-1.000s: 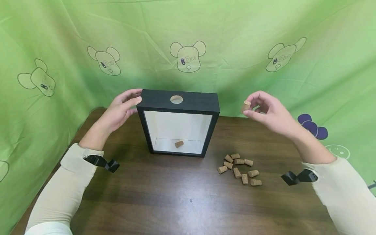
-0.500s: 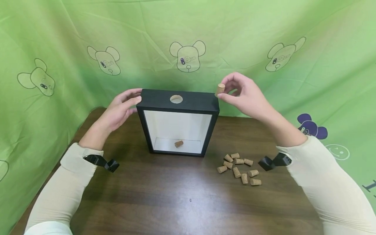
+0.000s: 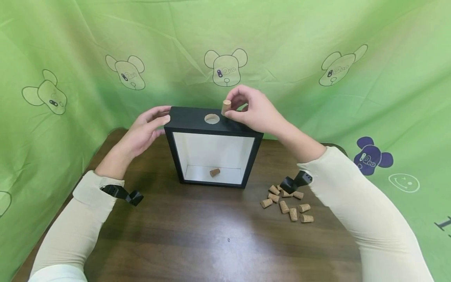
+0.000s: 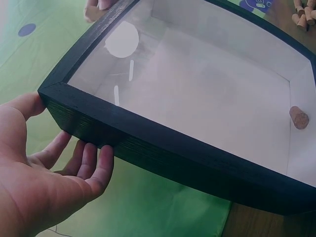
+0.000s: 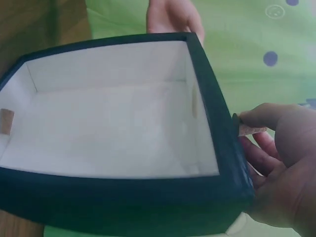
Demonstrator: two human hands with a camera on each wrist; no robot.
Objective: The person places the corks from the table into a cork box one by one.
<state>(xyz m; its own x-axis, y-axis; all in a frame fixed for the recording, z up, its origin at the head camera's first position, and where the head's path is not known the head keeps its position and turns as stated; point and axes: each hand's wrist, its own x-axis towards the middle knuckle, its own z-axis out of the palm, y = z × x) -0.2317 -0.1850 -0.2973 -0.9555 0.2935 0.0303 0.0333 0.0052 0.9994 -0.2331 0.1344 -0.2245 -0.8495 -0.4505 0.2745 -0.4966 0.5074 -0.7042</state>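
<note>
A black shadow box [image 3: 213, 131] with a white inside and a round hole [image 3: 212, 119] in its top stands upright on the table. My left hand [image 3: 146, 129] grips its upper left corner, thumb at the top edge and fingertips against the side, as the left wrist view shows [image 4: 54, 182]. Between thumb and fingers of my right hand [image 3: 255, 111] I pinch a cork stopper [image 3: 226, 105], held upright over the top panel just right of the hole. Another cork [image 3: 215, 172] lies inside on the box floor, behind the clear front.
Several loose corks [image 3: 284, 206] lie on the brown table [image 3: 197, 235] to the right of the box, some partly covered by the right wrist camera [image 3: 296, 182]. A green printed cloth [image 3: 169, 43] hangs close behind and along both sides.
My right hand has carried its cork leftward from beyond the box's right side to beside the hole. The left hand and the box stay put.
</note>
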